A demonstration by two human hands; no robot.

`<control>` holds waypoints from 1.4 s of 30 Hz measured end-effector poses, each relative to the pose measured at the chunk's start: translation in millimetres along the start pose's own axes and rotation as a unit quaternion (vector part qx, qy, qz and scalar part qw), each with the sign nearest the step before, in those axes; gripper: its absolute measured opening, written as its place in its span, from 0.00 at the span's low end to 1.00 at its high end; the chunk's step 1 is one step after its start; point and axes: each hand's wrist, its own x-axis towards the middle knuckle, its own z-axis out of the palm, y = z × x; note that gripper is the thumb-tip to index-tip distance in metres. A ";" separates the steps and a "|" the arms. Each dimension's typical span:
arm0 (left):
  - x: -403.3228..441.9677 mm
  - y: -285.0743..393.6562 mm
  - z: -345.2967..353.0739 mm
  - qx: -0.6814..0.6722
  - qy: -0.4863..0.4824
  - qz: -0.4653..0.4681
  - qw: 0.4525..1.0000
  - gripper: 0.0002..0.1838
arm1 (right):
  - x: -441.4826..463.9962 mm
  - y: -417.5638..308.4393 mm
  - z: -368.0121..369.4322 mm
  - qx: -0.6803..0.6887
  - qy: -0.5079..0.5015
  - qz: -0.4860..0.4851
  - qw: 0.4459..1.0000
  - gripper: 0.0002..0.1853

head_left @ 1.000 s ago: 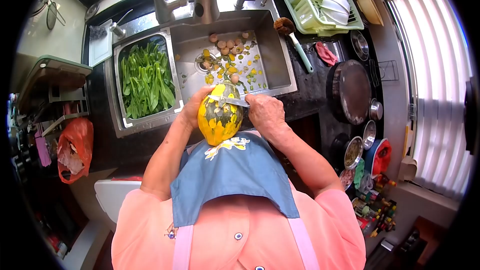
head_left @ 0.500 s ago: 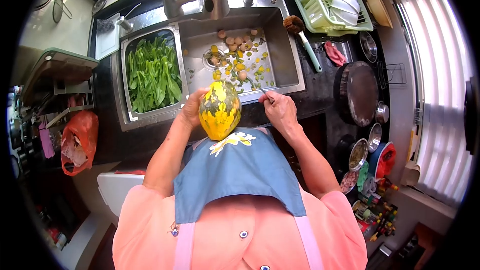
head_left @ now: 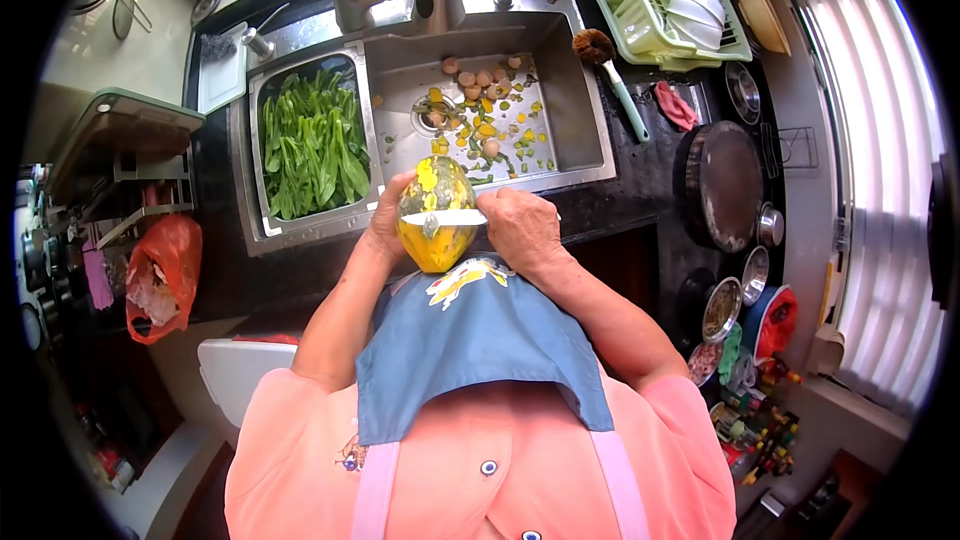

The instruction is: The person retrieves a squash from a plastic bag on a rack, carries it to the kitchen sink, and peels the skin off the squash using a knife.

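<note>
My left hand point(head_left: 388, 222) grips the left side of a pumpkin point(head_left: 437, 250), which is partly peeled, with yellow patches among its green skin. The pumpkin is held in front of my blue apron point(head_left: 480, 350), near the sink's front edge. My right hand point(head_left: 523, 228) is closed round the handle of a knife point(head_left: 450, 218). Its pale blade lies across the pumpkin's near face, pointing left. Bits of green and yellow peel point(head_left: 485, 130) and several eggshells point(head_left: 480, 83) lie scattered in the sink basin point(head_left: 575, 135) beyond.
Leafy greens point(head_left: 312, 150) fill the smaller basin at left. Taps point(head_left: 437, 0) stand behind the sink. Right of it are a brush point(head_left: 620, 90), a green dish rack point(head_left: 650, 25), a pink cloth point(head_left: 674, 106) and a round chopping block point(head_left: 728, 187). A red bag point(head_left: 165, 275) hangs at left.
My right hand has moved left from beside the sink's front edge up to the pumpkin. The knife blade now lies across the pumpkin. My left hand keeps its hold.
</note>
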 end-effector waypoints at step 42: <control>12.8 7.6 23.6 0.066 -0.085 -0.067 0.992 0.29 | 1.0 32.8 -27.9 0.023 -0.081 0.135 0.987 0.04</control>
